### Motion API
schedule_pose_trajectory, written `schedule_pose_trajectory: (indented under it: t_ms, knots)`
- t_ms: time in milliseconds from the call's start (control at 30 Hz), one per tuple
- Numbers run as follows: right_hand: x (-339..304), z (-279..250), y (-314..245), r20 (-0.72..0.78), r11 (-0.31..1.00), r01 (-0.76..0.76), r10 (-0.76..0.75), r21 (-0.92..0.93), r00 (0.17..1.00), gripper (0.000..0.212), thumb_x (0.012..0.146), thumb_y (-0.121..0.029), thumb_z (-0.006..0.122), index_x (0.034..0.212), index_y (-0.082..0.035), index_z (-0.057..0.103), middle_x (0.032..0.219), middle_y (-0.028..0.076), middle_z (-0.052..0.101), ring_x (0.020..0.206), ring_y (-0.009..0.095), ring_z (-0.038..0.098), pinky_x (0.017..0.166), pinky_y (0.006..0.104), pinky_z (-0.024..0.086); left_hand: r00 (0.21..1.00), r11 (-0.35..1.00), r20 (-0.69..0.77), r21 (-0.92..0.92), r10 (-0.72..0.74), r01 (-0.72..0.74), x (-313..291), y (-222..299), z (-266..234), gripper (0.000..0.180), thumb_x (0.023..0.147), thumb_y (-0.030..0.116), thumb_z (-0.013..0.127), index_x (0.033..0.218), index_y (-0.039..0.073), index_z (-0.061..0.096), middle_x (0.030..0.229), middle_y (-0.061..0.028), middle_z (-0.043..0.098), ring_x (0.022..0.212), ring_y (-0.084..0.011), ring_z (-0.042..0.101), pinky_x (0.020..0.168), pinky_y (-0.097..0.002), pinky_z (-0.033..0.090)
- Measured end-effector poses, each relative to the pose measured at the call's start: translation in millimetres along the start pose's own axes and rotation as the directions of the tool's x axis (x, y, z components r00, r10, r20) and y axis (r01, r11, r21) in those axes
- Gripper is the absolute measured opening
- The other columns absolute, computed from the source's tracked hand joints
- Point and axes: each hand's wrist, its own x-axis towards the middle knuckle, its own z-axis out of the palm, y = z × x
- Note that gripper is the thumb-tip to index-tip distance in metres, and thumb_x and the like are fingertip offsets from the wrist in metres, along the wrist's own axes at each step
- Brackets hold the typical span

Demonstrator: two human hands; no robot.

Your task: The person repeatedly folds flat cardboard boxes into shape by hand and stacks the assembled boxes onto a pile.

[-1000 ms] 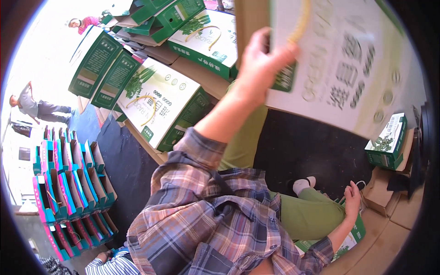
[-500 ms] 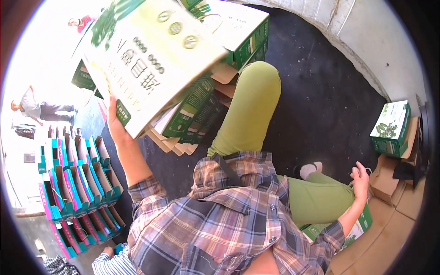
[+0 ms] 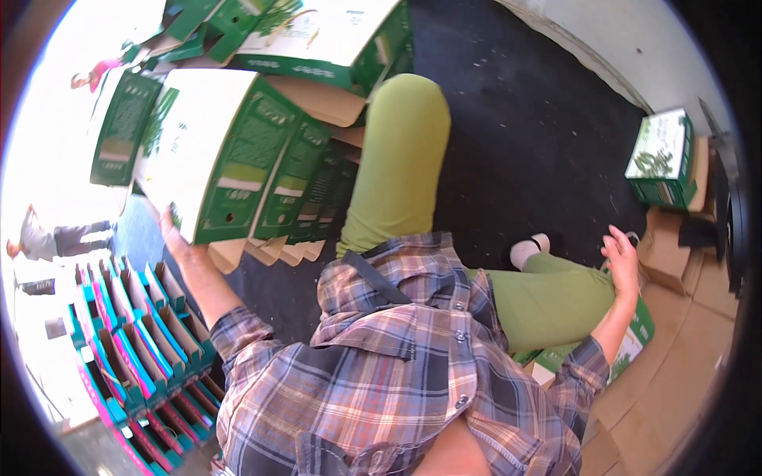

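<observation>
At the upper left, my left hand (image 3: 181, 238) grips the lower corner of a white and green carton (image 3: 234, 166), its thumb side showing and the other fingers partly hidden by the box. The carton stands against a row of similar green cartons (image 3: 305, 194) with brown flaps along their bottoms. Over on the right, my right hand (image 3: 621, 260) is held with fingers loosely apart and nothing in it, beside my bent leg. Below that forearm lies another green and white carton (image 3: 631, 345), partly covered by my leg and sleeve.
More green cartons (image 3: 317, 36) stand behind the row. Teal and pink open boxes (image 3: 143, 341) are stacked at lower left. At right, a small white and green carton (image 3: 663, 155) sits by brown cardboard (image 3: 667, 250). Two people are in the distance at left.
The carton in my left hand has come down and turned upright against the row, showing its green side. The view has shifted; my right hand stays much the same.
</observation>
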Motion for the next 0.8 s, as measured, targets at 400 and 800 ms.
schedule_pose_trajectory:
  t_ms: [400,800]
  knots:
    - [8.7,-0.4,6.2,-0.022,0.993,0.116,-0.115,0.039,0.993,0.037,0.092,-0.019,0.059,0.126,-0.005,0.057,0.101,0.004,0.065,0.087,0.012,0.060,0.079,0.0284,0.050,0.856,0.280,0.089,0.923,0.510,-0.264,50.5,54.3,-43.7,0.042,0.088,0.027,0.064,0.121,0.002,0.057,0.117,-0.0132,0.062,0.105,-0.0261,0.060,0.091,-0.0366,0.048]
    - [-61.6,-3.5,132.5,-0.439,0.757,-0.017,0.397,0.653,0.806,0.039,0.089,-0.028,0.062,0.125,-0.011,0.058,0.108,0.007,0.066,0.089,0.015,0.064,0.068,0.0306,0.050,0.050,-0.395,0.825,0.323,0.564,-0.860,-74.1,-30.9,200.6,0.027,0.086,0.015,0.069,0.112,0.008,0.068,0.118,-0.0113,0.062,0.108,-0.0245,0.059,0.091,-0.0364,0.048]
